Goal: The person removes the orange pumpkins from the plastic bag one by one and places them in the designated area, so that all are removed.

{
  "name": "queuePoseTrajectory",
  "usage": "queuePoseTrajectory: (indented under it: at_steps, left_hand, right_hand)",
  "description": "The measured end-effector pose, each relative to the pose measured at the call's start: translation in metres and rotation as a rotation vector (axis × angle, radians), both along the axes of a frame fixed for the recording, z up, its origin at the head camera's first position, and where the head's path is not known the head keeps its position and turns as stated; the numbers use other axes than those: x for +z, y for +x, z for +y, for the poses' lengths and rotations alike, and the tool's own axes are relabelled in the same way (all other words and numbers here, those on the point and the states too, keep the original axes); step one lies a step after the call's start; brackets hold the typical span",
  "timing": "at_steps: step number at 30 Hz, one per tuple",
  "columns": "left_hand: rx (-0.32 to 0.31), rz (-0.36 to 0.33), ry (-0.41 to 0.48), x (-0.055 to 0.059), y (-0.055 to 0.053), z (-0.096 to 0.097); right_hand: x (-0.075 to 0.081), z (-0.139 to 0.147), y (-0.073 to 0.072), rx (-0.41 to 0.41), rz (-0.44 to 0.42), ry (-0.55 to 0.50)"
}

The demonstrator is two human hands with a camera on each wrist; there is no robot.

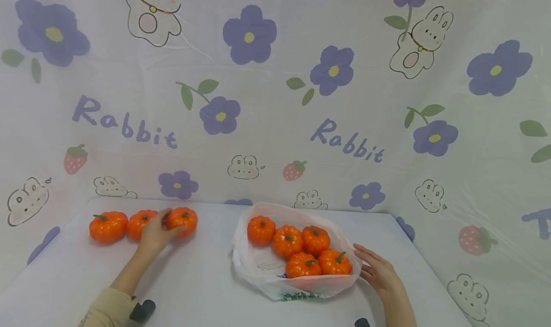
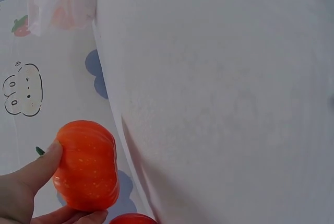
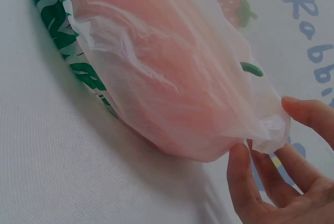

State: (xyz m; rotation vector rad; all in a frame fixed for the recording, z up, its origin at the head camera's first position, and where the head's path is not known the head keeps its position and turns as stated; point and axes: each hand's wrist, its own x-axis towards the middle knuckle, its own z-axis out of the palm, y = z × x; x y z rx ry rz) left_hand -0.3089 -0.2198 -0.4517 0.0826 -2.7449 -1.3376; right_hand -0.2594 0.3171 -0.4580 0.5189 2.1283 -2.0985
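Note:
My left hand grips a small orange pumpkin, the rightmost of three in a row at the table's left. In the left wrist view, the thumb presses near the green stem of this pumpkin, with fingers on its other side. At the right, a white translucent plastic bag lies with its mouth spread, several orange pumpkins inside. My right hand is at its right rim. Up close in the right wrist view, thumb and fingers hold the edge of the bag.
Left of the gripped pumpkin stand a middle pumpkin, partly hidden by my hand, and an outer pumpkin. The white table ends at the back against a curtain printed with rabbits and flowers.

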Motion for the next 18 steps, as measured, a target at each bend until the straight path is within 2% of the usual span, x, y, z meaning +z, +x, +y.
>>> queuePoseTrajectory:
  at_steps: [11,18]
  left_hand:
    - [-0.001,0.009,-0.063,0.0022,0.0007,-0.0016]
    - [-0.007,0.011,-0.096,-0.0017,-0.0006,-0.0031]
  right_hand:
    - [0.0030,0.0001,0.0016,-0.005,-0.016,0.000]
    - [0.0057,0.0000,0.0022,0.005,-0.028,0.002]
